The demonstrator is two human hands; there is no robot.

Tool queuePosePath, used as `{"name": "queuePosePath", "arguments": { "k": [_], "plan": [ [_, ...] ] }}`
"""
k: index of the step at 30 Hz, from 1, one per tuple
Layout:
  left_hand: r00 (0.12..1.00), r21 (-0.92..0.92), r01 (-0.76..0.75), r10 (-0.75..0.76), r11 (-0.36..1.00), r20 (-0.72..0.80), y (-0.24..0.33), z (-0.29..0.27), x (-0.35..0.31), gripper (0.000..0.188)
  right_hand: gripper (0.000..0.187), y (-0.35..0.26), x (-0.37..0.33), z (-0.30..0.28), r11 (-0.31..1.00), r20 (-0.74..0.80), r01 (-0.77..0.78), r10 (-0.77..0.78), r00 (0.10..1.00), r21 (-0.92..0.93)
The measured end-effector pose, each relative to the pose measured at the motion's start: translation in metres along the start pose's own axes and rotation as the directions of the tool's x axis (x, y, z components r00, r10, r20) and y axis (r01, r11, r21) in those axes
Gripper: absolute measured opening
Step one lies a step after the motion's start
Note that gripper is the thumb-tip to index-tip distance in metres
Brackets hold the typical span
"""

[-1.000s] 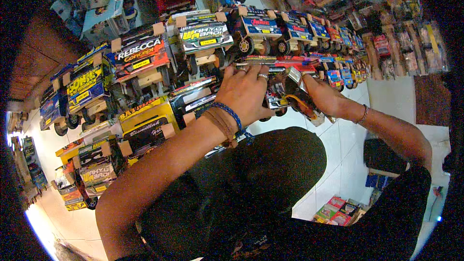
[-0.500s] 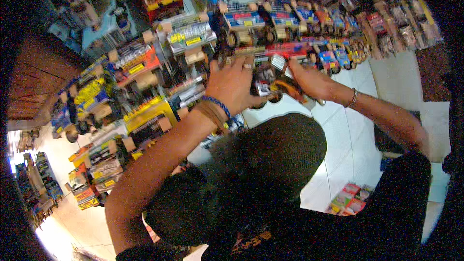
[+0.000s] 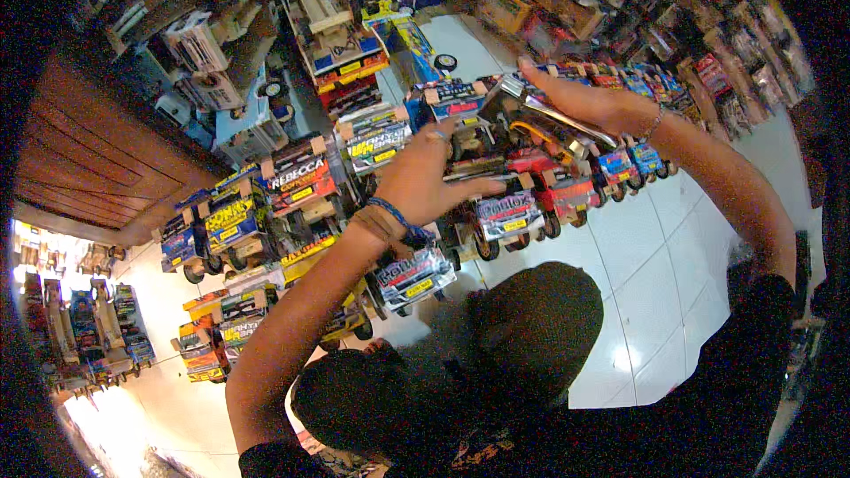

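My left hand (image 3: 421,177) reaches over rows of wooden toy trucks, thumb and fingers apart. Its thumb lies above a toy truck with a silver, purple-lettered front (image 3: 508,215); its fingertips are close to a white-fronted toy truck (image 3: 376,143). A long, shiny silver metal tool (image 3: 567,120) is in my right hand (image 3: 589,106), which partly covers it. The tool's exact kind is unclear. It slants above the row, over an orange piece (image 3: 542,135). Below it sits a red toy truck (image 3: 564,190). Cap-like dark shapes (image 3: 540,319) hide part of the floor.
More toy trucks stand in the row at left, including a red-and-black one (image 3: 299,179), and others (image 3: 88,327) near the bright doorway. A brown wooden panel (image 3: 97,150) is at far left. Packed goods (image 3: 655,0) fill the back right. White floor tiles (image 3: 646,274) lie to the right.
The view has shifted, so the trucks appear lower. My right hand and the silver tool are farther from me, and the tool is tilted differently. My left hand stays over the trucks, fingers apart.
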State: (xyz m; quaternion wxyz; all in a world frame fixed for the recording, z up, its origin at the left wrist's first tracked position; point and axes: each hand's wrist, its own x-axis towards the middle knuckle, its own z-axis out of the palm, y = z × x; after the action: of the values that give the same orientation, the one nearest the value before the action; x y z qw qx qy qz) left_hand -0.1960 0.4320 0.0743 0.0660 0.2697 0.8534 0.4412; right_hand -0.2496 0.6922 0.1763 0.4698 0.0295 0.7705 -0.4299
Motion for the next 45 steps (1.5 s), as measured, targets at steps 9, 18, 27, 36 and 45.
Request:
{"name": "queuePosePath", "arguments": {
  "k": [9,18,27,36,45],
  "plan": [
    [0.975,-0.147,-0.216,0.22,0.965,0.015,-0.009,-0.059,0.081,0.057,0.092,-0.026,0.03,0.002,0.957,-0.024,0.279,-0.282,0.959,-0.078],
    [0.885,0.183,-0.367,0.403,0.912,-0.233,-0.025,-0.049,0.103,0.043,0.067,-0.038,0.034,-0.028,0.921,-0.049,0.115,-0.143,0.989,-0.372],
    [0.914,0.136,-0.335,0.357,0.932,-0.192,-0.042,-0.046,0.112,0.049,0.031,-0.024,0.063,-0.028,0.877,-0.063,0.197,-0.249,0.966,-0.438],
    [0.994,0.385,-0.081,0.048,0.919,0.095,-0.078,-0.04,0.087,0.12,0.051,-0.023,0.065,-0.019,0.966,-0.053,-0.024,0.01,0.999,-0.259],
    [0.999,0.36,-0.044,0.037,0.932,0.026,-0.094,-0.024,0.077,0.1,0.05,-0.027,0.087,-0.011,0.971,0.01,-0.068,0.072,0.997,-0.229]
  ]
}}
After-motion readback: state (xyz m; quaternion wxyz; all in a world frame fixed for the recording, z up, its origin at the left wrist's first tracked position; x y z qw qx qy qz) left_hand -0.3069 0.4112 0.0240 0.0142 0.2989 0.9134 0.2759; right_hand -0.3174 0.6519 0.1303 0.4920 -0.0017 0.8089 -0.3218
